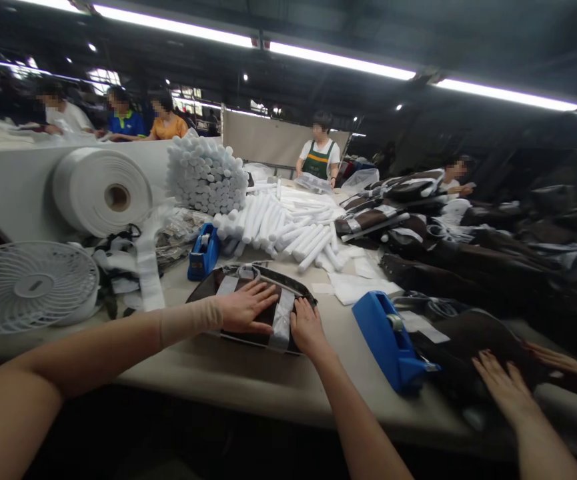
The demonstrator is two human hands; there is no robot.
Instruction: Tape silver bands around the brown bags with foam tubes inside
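Left hand [245, 308] and right hand [309, 327], grip wide, lie on a dark brown bag [208, 288]; blue tape dispenser [385, 340] beside, label unreadable.

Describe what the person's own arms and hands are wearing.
The left hand and right hand are bare, without gloves. A beige fabric wrap circles the left wrist and lower forearm. The right arm has no wrap, and neither arm shows a sleeve.

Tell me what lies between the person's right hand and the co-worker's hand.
In the head view, a blue tape dispenser lies between the right hand and the co-worker's hand, beside a dark brown bag.
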